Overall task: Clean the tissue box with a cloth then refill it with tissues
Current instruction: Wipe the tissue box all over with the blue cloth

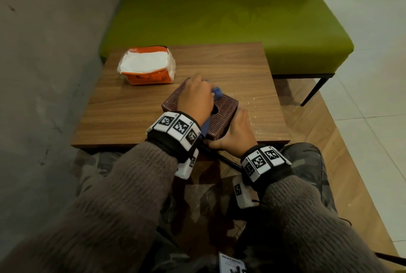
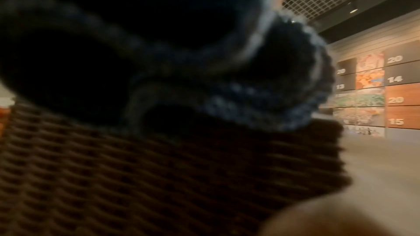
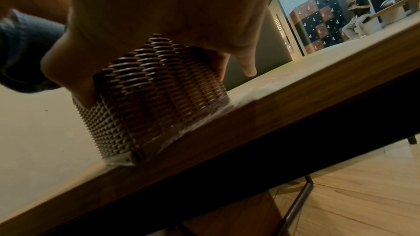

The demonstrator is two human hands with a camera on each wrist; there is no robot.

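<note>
A brown woven tissue box (image 1: 226, 105) with a round hole in its top stands near the front edge of the wooden table (image 1: 123, 114). My left hand (image 1: 196, 95) lies on the box's top and grips a bunched blue cloth (image 1: 217, 93), which presses on the lid. In the left wrist view the cloth (image 2: 261, 87) fills the picture above the woven lid (image 2: 159, 177). My right hand (image 1: 238, 129) clasps the box's near right corner, thumb on the near side and fingers (image 3: 247, 64) along the right wall of the box (image 3: 159, 100). An opened orange pack of white tissues (image 1: 147, 65) lies at the table's far left.
A green padded bench (image 1: 219, 20) stands behind the table, and a grey wall (image 1: 44, 53) runs along the left. White dust or crumbs (image 1: 257, 105) speckle the table to the right of the box. My knees are under the table's front edge.
</note>
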